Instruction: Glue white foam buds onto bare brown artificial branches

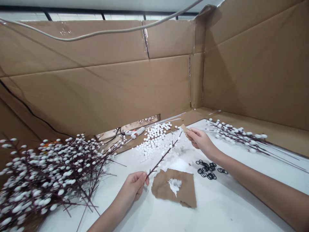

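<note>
My left hand pinches the lower end of a thin dark twig that slants up to the right and carries a few white beads. Near the twig's tip, my right hand is closed on a small scrap of brown cardboard. Just below the twig lies a torn cardboard piece with a blob of white glue on it. A heap of loose white foam beads is spread behind the twig.
A big pile of beaded dark branches fills the left. More beaded branches lie at the right. Several black rings sit under my right wrist. A glue gun lies by the cardboard wall enclosing the white table.
</note>
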A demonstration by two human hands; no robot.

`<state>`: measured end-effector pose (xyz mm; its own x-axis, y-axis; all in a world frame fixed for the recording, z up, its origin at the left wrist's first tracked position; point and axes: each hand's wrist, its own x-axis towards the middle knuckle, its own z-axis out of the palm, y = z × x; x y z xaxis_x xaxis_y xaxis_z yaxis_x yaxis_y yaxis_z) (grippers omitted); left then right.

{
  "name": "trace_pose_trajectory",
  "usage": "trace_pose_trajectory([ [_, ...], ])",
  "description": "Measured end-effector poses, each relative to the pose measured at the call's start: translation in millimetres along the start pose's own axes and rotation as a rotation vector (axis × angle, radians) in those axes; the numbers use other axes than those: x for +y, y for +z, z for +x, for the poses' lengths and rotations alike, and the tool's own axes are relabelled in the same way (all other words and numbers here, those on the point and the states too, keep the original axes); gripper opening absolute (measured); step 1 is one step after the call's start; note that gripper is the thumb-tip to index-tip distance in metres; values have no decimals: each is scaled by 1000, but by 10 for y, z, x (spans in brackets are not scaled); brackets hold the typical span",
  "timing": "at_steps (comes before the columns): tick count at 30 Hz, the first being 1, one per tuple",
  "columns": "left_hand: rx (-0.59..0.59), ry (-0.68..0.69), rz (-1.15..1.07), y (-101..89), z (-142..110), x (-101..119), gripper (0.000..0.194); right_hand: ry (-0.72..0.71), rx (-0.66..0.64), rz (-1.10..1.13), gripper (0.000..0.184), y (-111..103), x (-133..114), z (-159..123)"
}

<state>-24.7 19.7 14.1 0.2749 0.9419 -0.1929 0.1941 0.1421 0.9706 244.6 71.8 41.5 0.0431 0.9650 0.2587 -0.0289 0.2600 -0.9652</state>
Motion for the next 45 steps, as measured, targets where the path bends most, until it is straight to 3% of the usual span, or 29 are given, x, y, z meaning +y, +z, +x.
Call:
trace_pose_trajectory([
  [20,62,-28,7,24,14,-2,52,-112,-4,-145,38,-12,54,-7],
  [45,53,-24,-36,11,13,2,53,-82,5,-161,39,-19,58,5],
])
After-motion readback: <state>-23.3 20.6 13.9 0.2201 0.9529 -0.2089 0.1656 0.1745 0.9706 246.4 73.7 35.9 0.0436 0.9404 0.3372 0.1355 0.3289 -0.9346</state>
